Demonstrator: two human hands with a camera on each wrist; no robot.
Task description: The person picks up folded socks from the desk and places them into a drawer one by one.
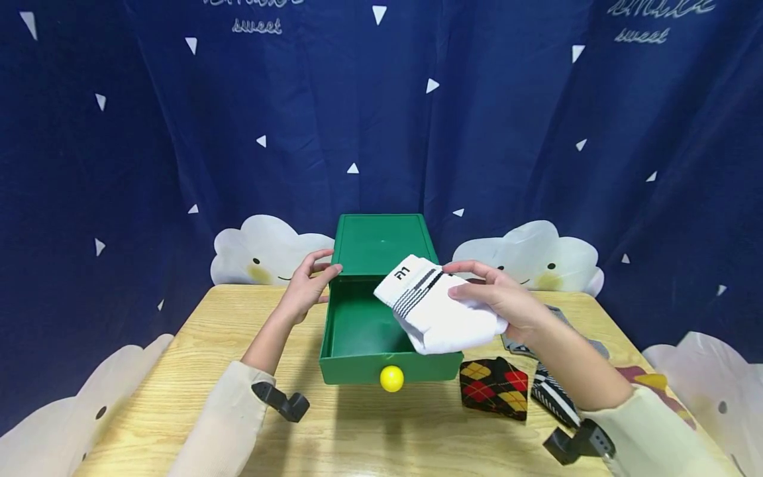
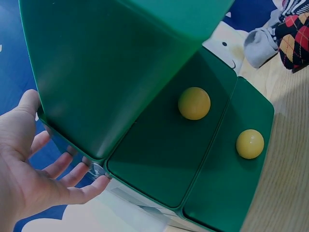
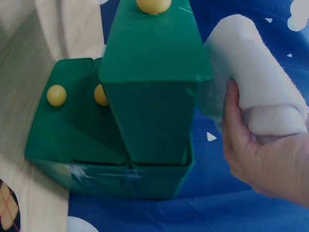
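Observation:
A folded white sock [image 1: 444,315] with black stripes at its cuff is held in my right hand [image 1: 507,298], thumb on top. It hangs over the right part of a pulled-out green drawer [image 1: 357,370], hiding part of its inside. In the right wrist view the white sock [image 3: 256,72] is beside the drawer wall [image 3: 149,116]. My left hand [image 1: 306,285] touches the left side of the green drawer cabinet [image 1: 381,242], near its upper front corner. The left wrist view shows that hand [image 2: 43,174] with its fingers spread along the cabinet edge.
Right of the drawer lie an argyle sock [image 1: 493,389], a black-and-white striped sock [image 1: 553,397], a grey sock [image 1: 515,346] and a red-and-yellow piece [image 1: 656,384]. Two shut drawers with yellow knobs [image 2: 194,103] sit below the pulled-out one. A blue curtain [image 1: 381,106] hangs behind the wooden table [image 1: 232,318].

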